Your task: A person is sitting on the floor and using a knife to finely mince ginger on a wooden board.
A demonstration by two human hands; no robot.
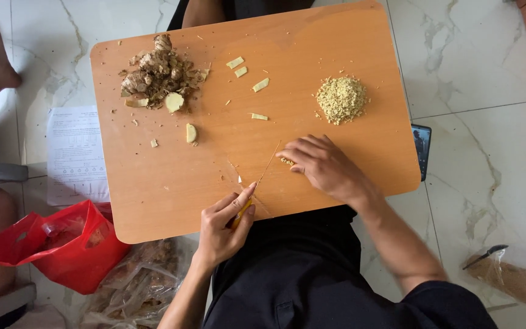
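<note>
Head view: left hand (223, 225) grips a yellow-handled knife (257, 183), its blade against a ginger piece (287, 161) pinned under the right hand (324, 164) on the wooden board (165, 183).

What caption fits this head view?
Left hand slices ginger with a knife; right hand steadies it on a board.

Smooth matt wooden board (171, 183)

Wooden board (360, 36) bearing ginger roots (156, 70), minced pile (341, 99).
</note>
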